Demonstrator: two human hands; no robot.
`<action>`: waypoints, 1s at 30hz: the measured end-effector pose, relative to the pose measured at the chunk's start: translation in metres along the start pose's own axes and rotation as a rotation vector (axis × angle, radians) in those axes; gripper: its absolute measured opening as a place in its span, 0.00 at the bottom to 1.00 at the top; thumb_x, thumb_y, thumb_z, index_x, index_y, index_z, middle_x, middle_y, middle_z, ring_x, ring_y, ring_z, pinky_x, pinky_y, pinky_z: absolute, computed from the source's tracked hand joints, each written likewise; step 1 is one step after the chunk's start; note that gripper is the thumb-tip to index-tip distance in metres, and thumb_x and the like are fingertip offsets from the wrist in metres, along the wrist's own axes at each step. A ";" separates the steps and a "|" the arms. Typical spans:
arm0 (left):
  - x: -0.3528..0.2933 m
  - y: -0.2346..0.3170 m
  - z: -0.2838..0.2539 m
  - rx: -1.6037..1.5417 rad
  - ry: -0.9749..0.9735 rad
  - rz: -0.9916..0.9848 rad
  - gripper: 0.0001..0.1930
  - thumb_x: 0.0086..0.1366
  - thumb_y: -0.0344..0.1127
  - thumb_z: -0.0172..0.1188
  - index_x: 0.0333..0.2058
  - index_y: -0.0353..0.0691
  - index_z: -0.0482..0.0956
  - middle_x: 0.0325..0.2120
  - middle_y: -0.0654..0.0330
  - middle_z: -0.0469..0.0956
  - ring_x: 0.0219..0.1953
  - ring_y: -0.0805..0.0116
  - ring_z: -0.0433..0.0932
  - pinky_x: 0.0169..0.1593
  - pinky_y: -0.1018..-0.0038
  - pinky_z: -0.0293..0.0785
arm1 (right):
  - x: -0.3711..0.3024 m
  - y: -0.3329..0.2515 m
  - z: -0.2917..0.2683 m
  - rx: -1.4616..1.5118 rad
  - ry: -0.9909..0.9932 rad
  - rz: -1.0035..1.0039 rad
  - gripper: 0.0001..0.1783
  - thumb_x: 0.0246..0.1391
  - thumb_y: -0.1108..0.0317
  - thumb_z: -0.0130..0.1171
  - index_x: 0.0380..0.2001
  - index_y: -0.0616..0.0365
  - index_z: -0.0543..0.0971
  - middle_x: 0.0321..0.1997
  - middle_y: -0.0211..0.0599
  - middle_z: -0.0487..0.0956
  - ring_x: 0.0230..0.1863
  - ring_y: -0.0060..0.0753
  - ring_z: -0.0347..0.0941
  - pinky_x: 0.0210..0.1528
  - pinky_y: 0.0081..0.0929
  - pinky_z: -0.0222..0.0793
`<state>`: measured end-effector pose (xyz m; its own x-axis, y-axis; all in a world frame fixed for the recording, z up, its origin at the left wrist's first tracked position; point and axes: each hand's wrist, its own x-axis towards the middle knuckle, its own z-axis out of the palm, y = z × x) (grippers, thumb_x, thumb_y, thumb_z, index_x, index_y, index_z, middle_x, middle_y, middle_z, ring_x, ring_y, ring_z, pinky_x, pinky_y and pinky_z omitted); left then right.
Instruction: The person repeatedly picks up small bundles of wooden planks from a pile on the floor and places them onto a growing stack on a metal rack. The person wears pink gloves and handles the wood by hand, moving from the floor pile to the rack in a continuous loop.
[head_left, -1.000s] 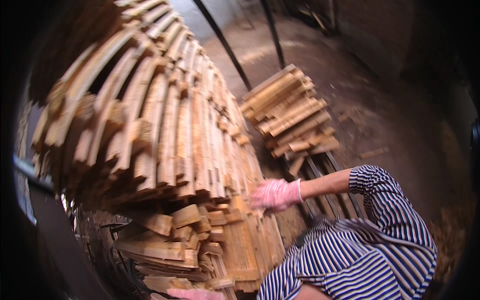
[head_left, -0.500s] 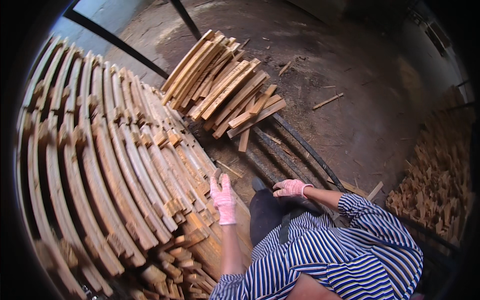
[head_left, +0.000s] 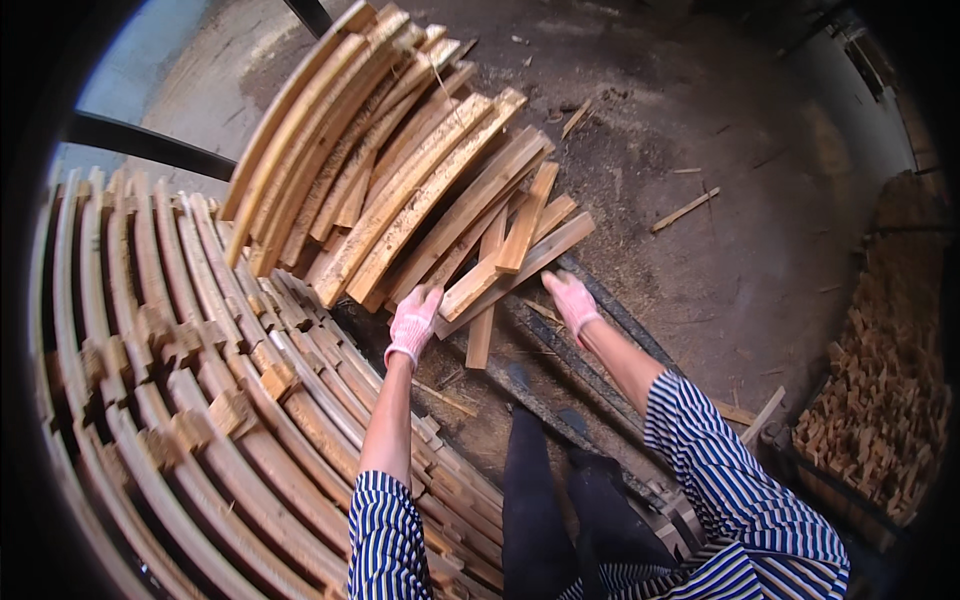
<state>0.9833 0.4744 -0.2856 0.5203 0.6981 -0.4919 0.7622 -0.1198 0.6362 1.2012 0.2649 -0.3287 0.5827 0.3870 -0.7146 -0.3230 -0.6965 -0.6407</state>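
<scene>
My left hand (head_left: 415, 322), in a pink-and-white knitted glove, is at the near left end of a long wooden slat (head_left: 555, 245) on the loose pile. Its fingers are bent against the wood and partly hidden. My right hand (head_left: 572, 303), gloved alike, reaches out just below the same slat's right part, with fingers extended and nothing visible in them. A shorter wooden slat (head_left: 470, 288) rests on top, beside my left fingers. Another short slat (head_left: 527, 218) leans across it, and one (head_left: 480, 338) sticks out underneath toward me.
Curved wooden pieces (head_left: 400, 200) lie heaped behind the slats. Rows of stacked curved pieces (head_left: 270, 440) fill the left side. Dark metal rails (head_left: 610, 305) run below my right hand. A bin of wood offcuts (head_left: 870, 400) stands at the right; a loose stick (head_left: 685, 210) lies on the floor.
Both hands have moved forward from near my body to the loose slats, with arms now stretched out. The view has shifted closer to the pile.
</scene>
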 end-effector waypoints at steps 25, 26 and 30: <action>0.034 -0.070 0.134 -0.148 -0.411 -0.146 0.57 0.43 0.52 0.80 0.64 0.28 0.57 0.47 0.39 0.80 0.48 0.53 0.82 0.56 0.69 0.77 | 0.028 0.109 0.101 1.079 -0.433 0.290 0.40 0.50 0.57 0.73 0.62 0.58 0.68 0.59 0.44 0.75 0.63 0.44 0.69 0.65 0.54 0.70; 0.024 -0.052 0.131 -0.251 -0.465 -0.172 0.57 0.43 0.53 0.80 0.64 0.28 0.57 0.48 0.40 0.79 0.49 0.54 0.81 0.55 0.68 0.78 | 0.022 0.126 0.090 1.072 -0.388 0.357 0.39 0.46 0.61 0.75 0.60 0.58 0.70 0.56 0.42 0.77 0.61 0.41 0.70 0.66 0.48 0.70; -0.035 -0.015 0.107 -0.264 -0.643 -0.282 0.53 0.48 0.51 0.78 0.64 0.29 0.57 0.47 0.40 0.78 0.49 0.54 0.81 0.52 0.65 0.80 | -0.038 0.150 0.060 1.033 -0.470 0.475 0.39 0.57 0.55 0.67 0.66 0.56 0.64 0.60 0.41 0.74 0.62 0.39 0.70 0.68 0.41 0.66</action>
<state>0.9944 0.3758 -0.3419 0.5031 0.1171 -0.8562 0.8243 0.2325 0.5162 1.0853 0.1818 -0.4144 -0.0100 0.5541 -0.8324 -0.9928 -0.1048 -0.0579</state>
